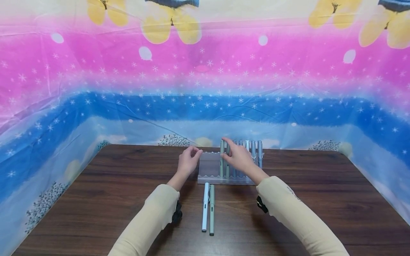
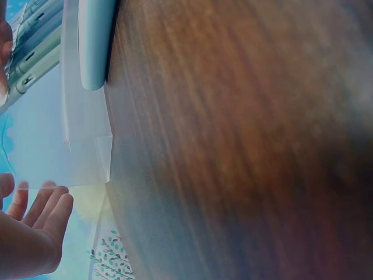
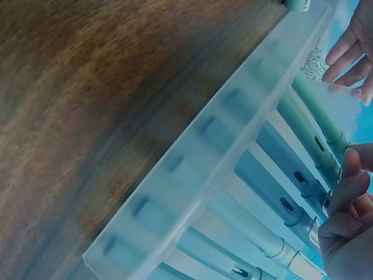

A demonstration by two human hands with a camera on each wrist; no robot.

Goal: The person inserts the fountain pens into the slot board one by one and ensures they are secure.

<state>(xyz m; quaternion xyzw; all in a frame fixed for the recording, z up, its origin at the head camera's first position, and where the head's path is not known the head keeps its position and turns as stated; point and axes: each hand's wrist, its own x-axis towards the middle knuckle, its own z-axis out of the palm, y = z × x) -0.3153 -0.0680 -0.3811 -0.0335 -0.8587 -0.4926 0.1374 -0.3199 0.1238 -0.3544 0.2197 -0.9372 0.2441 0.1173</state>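
A clear pen rack (image 1: pixel 209 165) with scalloped edges stands on the table. At its upper left corner, my left hand (image 1: pixel 188 161) pinches the edge between thumb and fingers. My right hand (image 1: pixel 240 156) holds the leftmost green pen (image 1: pixel 221 169) in the rack, index finger at its top and thumb lower down. Several capped green, blue and pale pens (image 3: pixel 271 201) lean side by side to its right, partly hidden behind that hand in the head view. In front of the rack lie a white pen (image 1: pixel 205 206) and another green pen (image 1: pixel 211 209), side by side.
The dark wooden table (image 1: pixel 128 185) reaches around the rack on both sides. A printed cloth (image 1: pixel 201 103) in pink and blue hangs behind and along the sides of the table. Both forearms, in cream sleeves, flank the two lying pens.
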